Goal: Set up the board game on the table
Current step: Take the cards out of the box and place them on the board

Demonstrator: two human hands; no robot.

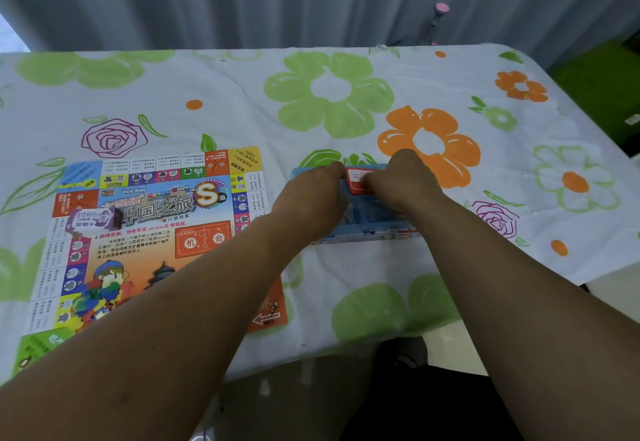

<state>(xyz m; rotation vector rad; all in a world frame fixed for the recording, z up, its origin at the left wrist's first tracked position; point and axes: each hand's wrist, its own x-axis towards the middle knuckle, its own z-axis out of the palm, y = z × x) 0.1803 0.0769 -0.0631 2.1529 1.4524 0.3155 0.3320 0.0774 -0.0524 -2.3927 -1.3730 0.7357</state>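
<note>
The game board [145,232] is lying unfolded on the left of the desk [346,101], already carrying banknotes [93,218] and coloured pieces [97,298]. The left hand [313,194] and right hand [401,180] are pinching red cards [356,180] in the blue box [374,225]; these are seemingly still waiting to be laid out.

This looks like a room in a home. A flowered cloth [346,94], like a bedsheet, covers the counter [242,101]. Grey curtains [277,0] hang full-length just behind the counter, and a green mat [595,73] lies beyond its right end. A paper game board [149,232] lies on the counter.
</note>
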